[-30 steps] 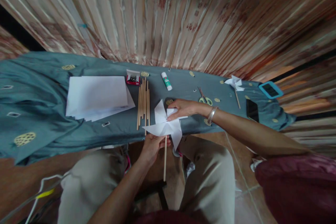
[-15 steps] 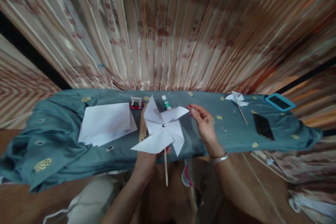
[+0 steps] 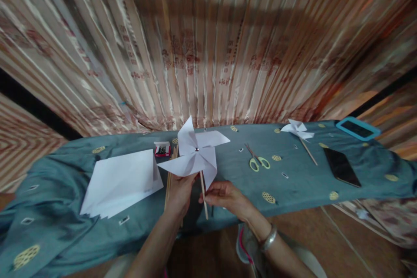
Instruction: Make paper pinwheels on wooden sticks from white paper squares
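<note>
A white paper pinwheel with a shiny pin at its centre is held up over the table. Its thin wooden stick points down toward me. My left hand grips the pinwheel just below the blades, and the paper partly hides its fingers. Lower down, my right hand has its fingers closed at the stick. Behind the left hand lie several wooden sticks, next to a small red box of dark pins.
A stack of white paper lies at the left on the green cloth. Scissors with yellow-green handles lie right of centre. Farther right are a smaller pinwheel, a black phone and a blue-framed device.
My right hand has moved from a blade tip down to the stick. The pinwheel has shifted slightly left. The view has shifted, and the scissors now show.
</note>
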A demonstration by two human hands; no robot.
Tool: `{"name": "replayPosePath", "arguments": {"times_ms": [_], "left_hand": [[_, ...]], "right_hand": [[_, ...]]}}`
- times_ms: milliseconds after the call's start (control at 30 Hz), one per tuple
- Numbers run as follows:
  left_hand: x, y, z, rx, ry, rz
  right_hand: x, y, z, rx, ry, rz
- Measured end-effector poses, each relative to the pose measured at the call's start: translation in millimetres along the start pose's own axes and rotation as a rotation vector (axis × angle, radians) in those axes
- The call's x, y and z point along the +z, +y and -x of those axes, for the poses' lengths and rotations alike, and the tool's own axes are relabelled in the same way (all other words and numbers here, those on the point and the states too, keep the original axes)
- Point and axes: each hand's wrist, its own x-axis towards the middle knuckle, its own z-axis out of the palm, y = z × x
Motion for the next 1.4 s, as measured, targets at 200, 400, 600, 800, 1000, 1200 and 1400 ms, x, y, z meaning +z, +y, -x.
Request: {"name": "replayPosePath", "arguments": {"times_ms": [200, 400, 600, 800, 1000, 1200, 1400], "left_hand": [[-9.3, -6.3, -4.1, -0.019, -0.061, -0.001], [-19.2, -11.2, -0.8, -0.095, -0.085, -0.168], [-17.8, -11.1, -2.1, -0.106, -0.037, -0.130], [-14.6, -9.8, -0.2, -0.101, -0.062, -0.160], [-10.1, -12.5, 0.5, -0.112, -0.058, -0.184], [-5.9, -12.2, 0.4, -0.098, -0.073, -0.162], [-5.5, -14.7, -1.7, -0.070, -0.056, -0.169]], "right_hand": [[0.4, 7.6, -14.3, -0.074, 0.079, 0.006], [0.9, 2.9, -26.0, -0.171, 0.136, -0.008], [-7.4, -5.8, -20.9, -0.215, 0.151, 0.065], [-16.9, -26.6, -14.7, -0.342, 0.325, -0.043], [-13.7, -32.5, -18.9, -0.317, 0.405, -0.108], [-8.5, -32.3, -20.0, -0.311, 0.379, -0.183], [-4.6, -33.1, -19.0, -0.314, 0.375, -0.206]]}}
